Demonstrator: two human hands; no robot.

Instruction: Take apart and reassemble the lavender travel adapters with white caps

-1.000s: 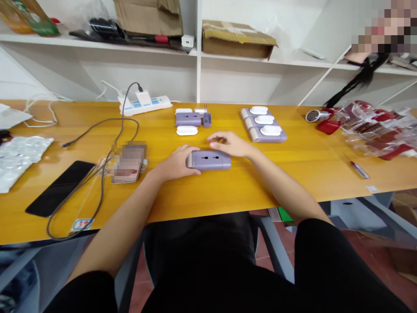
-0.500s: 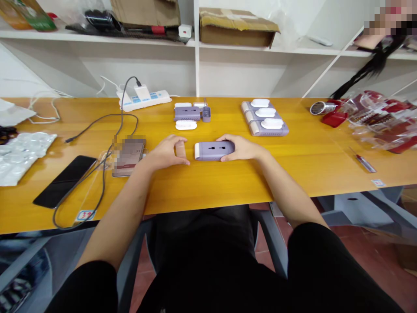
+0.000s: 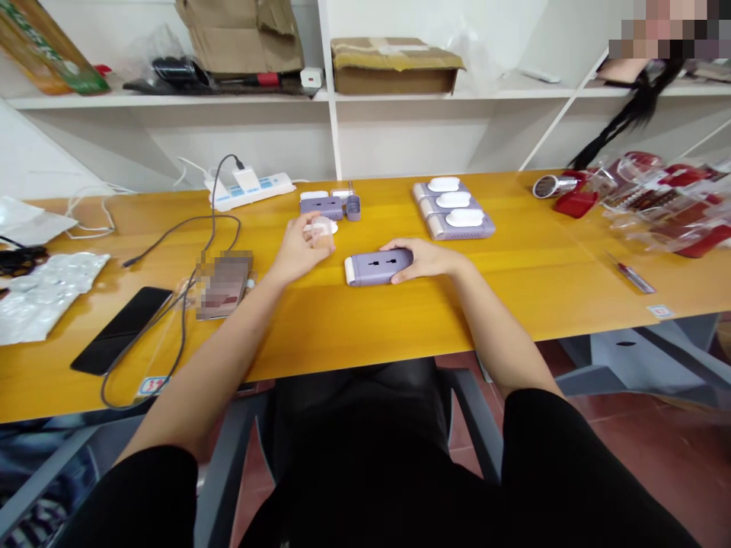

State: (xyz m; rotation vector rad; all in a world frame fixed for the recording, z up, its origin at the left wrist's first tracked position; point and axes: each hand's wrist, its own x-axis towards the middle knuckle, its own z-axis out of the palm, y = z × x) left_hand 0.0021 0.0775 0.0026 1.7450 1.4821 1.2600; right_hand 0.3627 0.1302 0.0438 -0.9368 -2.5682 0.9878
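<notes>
A purple case [image 3: 371,268] with a white end and two dark cable-shaped marks lies on the wooden table. My right hand [image 3: 419,260] is wrapped round its right end. Up and to the left of that case is my left hand [image 3: 302,245], thumb and fingers apart, beside a white oval piece [image 3: 327,226]. The fingers are blurred and partly cover this piece; I cannot tell whether they touch it. Just behind stand another purple body [image 3: 320,207] with the same marks and a small purple part [image 3: 353,207].
Several purple cases topped with white oval pieces [image 3: 464,218] stand at the back right. To the left lie a black phone [image 3: 122,329], a grey cable [image 3: 183,335] and a power strip [image 3: 254,192]. A screwdriver [image 3: 635,277] and red-and-clear parts [image 3: 679,205] are on the right.
My left hand has moved up and away from the purple case's left end to the white oval piece behind. My right hand stays on the case. The whole view has shifted slightly.
</notes>
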